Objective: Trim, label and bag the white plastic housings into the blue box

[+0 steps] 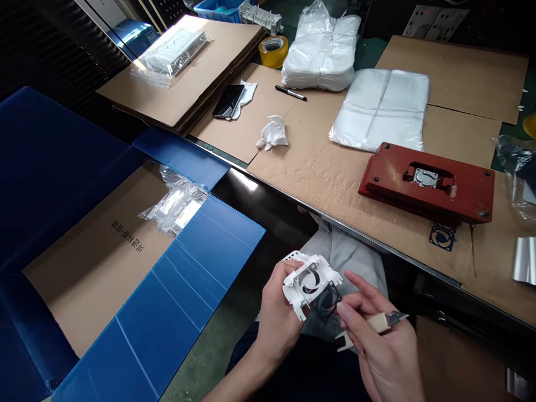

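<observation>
Cardboard-topped surface (305,159) ahead; my left fingers (276,277) grip the white casing (294,291), right fingers (355,322) clamp black frame (329,301) and knife (379,322), frame not yet seated.

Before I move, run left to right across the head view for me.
Clear plastic bag, black phone, left hand holding a white part, dark fan-patterned square, right hand holding a beige-handled knife, similar dark frame, silver piece.
</observation>
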`<state>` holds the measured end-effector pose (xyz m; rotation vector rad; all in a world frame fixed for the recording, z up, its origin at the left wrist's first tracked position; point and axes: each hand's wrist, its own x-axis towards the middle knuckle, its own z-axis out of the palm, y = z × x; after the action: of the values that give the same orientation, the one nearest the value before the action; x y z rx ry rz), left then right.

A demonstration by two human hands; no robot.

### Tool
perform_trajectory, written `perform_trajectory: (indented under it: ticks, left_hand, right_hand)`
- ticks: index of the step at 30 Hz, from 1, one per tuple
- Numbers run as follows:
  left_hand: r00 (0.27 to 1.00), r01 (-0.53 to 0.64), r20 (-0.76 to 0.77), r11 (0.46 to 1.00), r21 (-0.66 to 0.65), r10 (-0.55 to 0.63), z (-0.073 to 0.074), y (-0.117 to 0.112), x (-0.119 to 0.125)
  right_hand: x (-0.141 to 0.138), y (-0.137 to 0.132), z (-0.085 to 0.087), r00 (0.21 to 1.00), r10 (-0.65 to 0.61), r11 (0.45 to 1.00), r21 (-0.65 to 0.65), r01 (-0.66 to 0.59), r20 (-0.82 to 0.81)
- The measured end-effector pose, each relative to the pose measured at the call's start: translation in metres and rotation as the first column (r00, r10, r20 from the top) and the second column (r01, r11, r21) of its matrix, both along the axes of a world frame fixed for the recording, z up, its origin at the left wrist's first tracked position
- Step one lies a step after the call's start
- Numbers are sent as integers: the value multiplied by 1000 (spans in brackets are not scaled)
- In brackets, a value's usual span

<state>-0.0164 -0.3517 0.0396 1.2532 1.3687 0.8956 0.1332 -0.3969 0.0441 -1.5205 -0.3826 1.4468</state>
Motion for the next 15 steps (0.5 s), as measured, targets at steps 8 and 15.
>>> perform_trajectory:
  ticks: [8, 15]
  left_hand:
    - [999, 12, -38, 997, 70, -9, -3, -2, 1]
    - [998, 34, -49, 989, 146, -27, -7, -5, 0]
  right_hand:
    - [-9, 1, -5, 998, 29, 998, 62, -33, 62]
    - [-9, 2, -4, 998, 43, 996, 72, -47, 53]
